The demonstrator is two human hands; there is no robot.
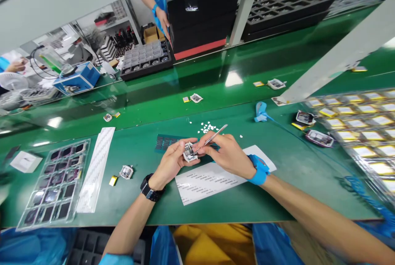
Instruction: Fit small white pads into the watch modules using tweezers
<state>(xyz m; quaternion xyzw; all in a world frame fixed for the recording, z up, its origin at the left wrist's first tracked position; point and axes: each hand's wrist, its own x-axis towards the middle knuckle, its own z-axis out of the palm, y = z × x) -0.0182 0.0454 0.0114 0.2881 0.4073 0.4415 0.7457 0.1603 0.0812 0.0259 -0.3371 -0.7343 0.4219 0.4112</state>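
A small whitish square component [188,152] with a dark centre sits at the middle of the frame, tilted and raised off the green table, while slim metal tweezers [211,138] slant up-right from its edge.

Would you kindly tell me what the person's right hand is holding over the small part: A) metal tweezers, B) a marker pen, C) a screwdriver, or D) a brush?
A: the right hand pinches slim metal tweezers whose tip meets the small part held in the left hand.
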